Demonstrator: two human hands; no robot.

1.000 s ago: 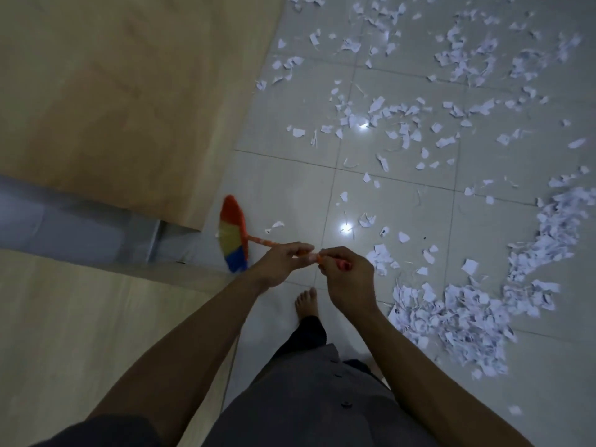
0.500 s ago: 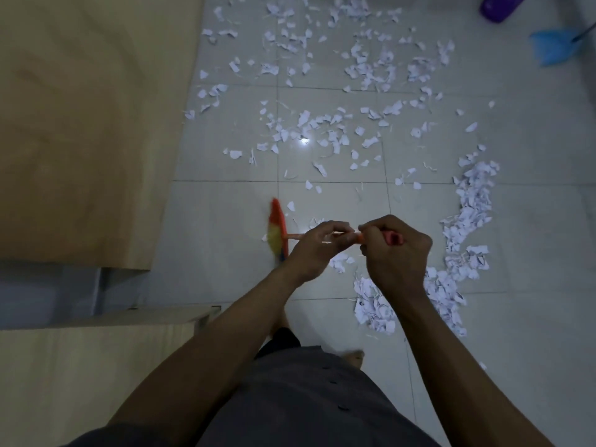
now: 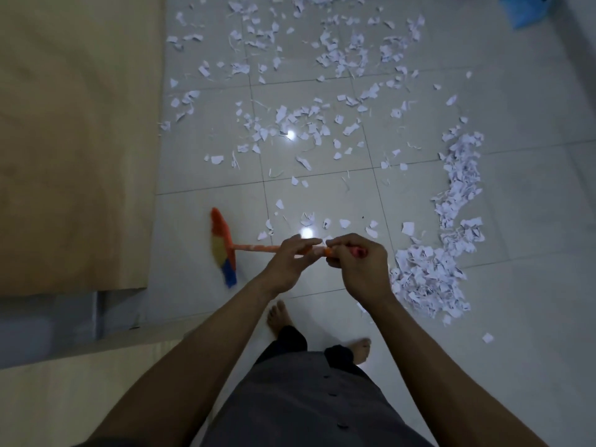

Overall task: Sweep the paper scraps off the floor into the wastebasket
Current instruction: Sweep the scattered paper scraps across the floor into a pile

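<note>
Broom (image 3: 223,250) swung left; L hand (image 3: 288,264), R hand (image 3: 358,266) gripping.

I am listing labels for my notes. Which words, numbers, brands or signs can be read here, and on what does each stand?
None can be read.
White torn paper scraps on the grey tiled floor: dark specks, too small and blurred to read.
Orange-handled broom with red, yellow and blue bristles: no label shows.
Blue plastic thing at the top edge: no lettering shows.

White paper scraps (image 3: 425,279) lie scattered over the floor (image 3: 522,195), heaped in a ridge at right; broom (image 3: 224,250), head red-yellow-blue, lies left.
</note>
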